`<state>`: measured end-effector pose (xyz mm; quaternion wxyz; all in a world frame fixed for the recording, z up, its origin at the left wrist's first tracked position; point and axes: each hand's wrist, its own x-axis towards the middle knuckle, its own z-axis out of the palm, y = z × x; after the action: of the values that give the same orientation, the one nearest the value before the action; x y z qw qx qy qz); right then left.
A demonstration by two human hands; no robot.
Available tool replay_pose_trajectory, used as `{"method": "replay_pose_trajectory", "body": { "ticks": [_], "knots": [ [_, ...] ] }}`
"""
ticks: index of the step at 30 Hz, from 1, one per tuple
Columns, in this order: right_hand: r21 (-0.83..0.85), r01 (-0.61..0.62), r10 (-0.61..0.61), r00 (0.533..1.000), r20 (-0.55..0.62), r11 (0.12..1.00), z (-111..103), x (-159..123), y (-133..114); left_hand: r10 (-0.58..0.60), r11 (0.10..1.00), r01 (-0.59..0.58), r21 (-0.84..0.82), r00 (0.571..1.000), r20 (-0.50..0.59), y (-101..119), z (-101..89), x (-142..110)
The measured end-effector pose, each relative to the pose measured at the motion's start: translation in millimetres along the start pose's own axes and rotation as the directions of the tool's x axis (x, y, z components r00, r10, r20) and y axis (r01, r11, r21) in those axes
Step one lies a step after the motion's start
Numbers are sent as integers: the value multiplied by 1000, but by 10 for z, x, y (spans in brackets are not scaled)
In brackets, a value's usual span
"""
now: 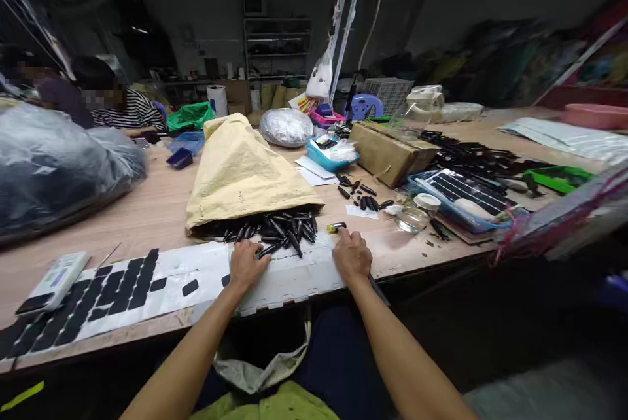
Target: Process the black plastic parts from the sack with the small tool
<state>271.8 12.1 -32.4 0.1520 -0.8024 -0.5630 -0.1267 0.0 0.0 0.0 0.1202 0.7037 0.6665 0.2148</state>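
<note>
At the mouth of the yellow sack my left hand has its thumb and fingers closed around the end of a slim black piece. It rests beside a heap of similar black pieces spilling from the sack. My right hand lies on the table's front part with its fingers curled. Just beyond its fingertips is a small yellow-and-black object. A dark shape shows beside the right wrist; whether the hand holds it is hidden. Under both hands is a pale grey board.
Left lies a white sheet with black rounded patches, a white box and a big plastic bag. Several loose black pieces, a clear jar and a blue tray stand right. A person in stripes sits across.
</note>
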Motion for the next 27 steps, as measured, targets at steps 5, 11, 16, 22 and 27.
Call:
{"method": "replay_pose_trajectory", "body": {
  "ticks": [5, 11, 16, 22, 27],
  "knots": [
    [13, -12, 11, 1000, 16, 1000, -14, 9, -21, 91, 991, -91, -97, 996, 0, -134, -84, -201],
    [131, -99, 89, 993, 78, 986, -146, 21, -28, 138, 976, -130, -173, 990, 39, -228, -111, -374],
    [430, -168, 186, 983, 0, 887, -398, -66, -127, 107, 981, -91, -173, 990, 89, -187, -141, -347],
    [871, 112, -250, 968, 13, 479, -737, -666, -603, 80, 981, -59, -183, 991, 110, -189, -136, -336],
    [866, 180, -431, 901, 44, 466, -748, -1114, -900, 79, 985, -61, -160, 991, 110, -197, -120, -340]
  ]
}}
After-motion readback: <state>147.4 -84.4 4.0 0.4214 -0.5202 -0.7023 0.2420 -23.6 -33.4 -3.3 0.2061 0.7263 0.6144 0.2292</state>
